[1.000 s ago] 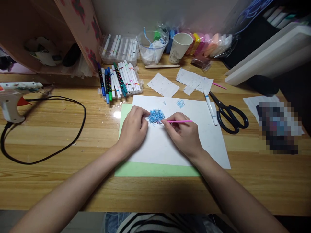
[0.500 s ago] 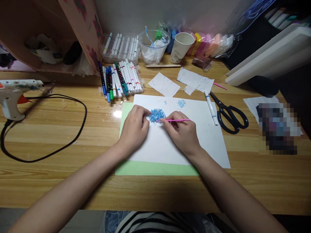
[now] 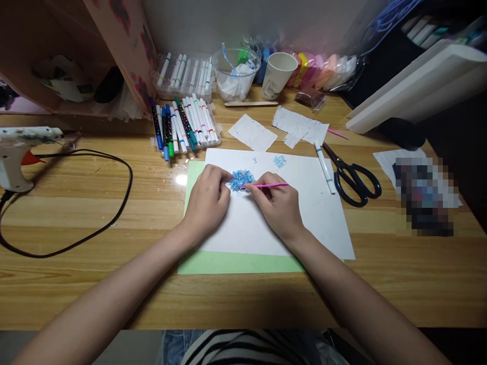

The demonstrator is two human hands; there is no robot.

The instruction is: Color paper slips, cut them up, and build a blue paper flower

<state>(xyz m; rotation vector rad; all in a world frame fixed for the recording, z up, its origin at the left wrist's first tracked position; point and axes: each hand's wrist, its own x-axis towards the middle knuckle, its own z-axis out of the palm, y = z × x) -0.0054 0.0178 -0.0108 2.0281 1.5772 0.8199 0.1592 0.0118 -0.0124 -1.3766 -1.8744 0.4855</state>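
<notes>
A clump of blue and white shreds [image 3: 242, 180] lies on the white paper sheet [image 3: 243, 228], which rests over a green sheet [image 3: 239, 262]. My left hand [image 3: 208, 197] lies at the clump's left side, fingers curled, with the index fingertip at its edge. Whatever may be under those fingers is hidden. Between the thumb and fingers of my right hand [image 3: 279, 205] is a thin pink stick [image 3: 272, 185], its tip at the clump's lower right edge. Blue scribbles [image 3: 279, 161] mark the sheet above.
A white marker [image 3: 324, 167] and black-handled scissors [image 3: 353, 177] lie to the right. Behind are paper scraps [image 3: 253, 133], several markers [image 3: 196, 121], a plastic cup [image 3: 236, 76] and a paper cup [image 3: 279, 76]. At left, a glue gun [image 3: 15, 157] trails its black cord [image 3: 129, 192].
The whole view has shifted slightly to the left. Both hands stay at the clump, and the free end of the pink stick tilts up a little more.
</notes>
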